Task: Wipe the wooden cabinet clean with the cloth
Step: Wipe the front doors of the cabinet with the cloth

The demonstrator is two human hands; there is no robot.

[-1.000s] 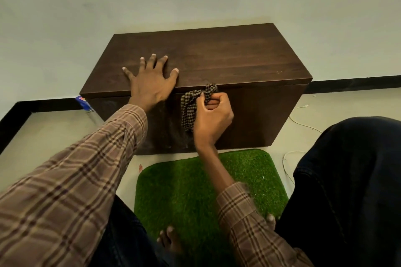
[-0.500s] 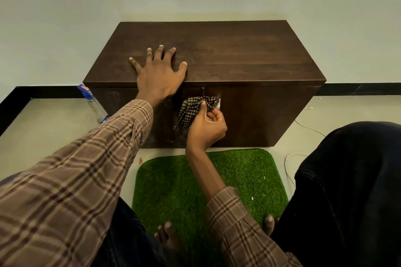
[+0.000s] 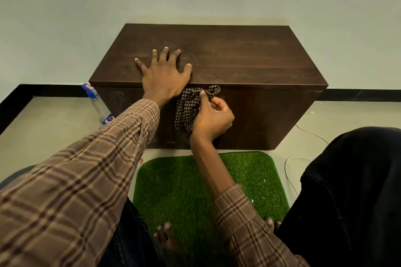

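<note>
A dark brown wooden cabinet stands on the floor against a pale wall. My left hand lies flat on its top near the front edge, fingers spread. My right hand grips a checked black-and-beige cloth and holds it against the cabinet's front face, just under the top edge. Part of the cloth hangs down to the left of my fist.
A green artificial-grass mat lies in front of the cabinet, my toes on its near edge. A plastic bottle with a blue cap stands by the cabinet's left side. A thin white cable trails on the floor at right. My dark-trousered knee fills the lower right.
My right hand with the cloth has moved up the front face to just under the top edge. My left hand stays flat on the top.
</note>
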